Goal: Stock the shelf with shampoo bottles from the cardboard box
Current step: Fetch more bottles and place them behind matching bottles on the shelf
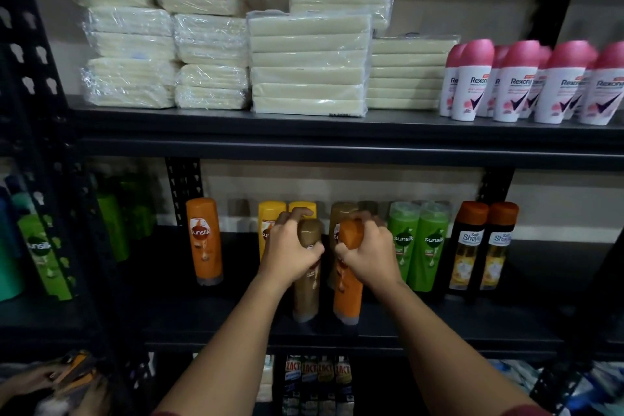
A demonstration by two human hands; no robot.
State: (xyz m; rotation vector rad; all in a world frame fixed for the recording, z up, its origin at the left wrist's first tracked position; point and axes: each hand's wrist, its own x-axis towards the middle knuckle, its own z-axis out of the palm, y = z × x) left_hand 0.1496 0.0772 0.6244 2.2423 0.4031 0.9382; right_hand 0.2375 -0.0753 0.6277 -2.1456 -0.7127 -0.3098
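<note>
Each hand grips an upright bottle by its top near the shelf (pixel 472 321) front edge: left hand (pixel 293 255) the brown bottle (pixel 306 294), right hand (pixel 366 255) the orange bottle (pixel 348 297), side by side.

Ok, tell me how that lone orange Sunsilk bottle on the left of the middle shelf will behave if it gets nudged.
The lone orange Sunsilk bottle is tall and narrow and stands cap-down on a small base, so it probably tips easily. Its glossy plastic looks rigid but somewhat slippery. With nothing touching it on either side, it would likely fall flat and perhaps roll.
</note>
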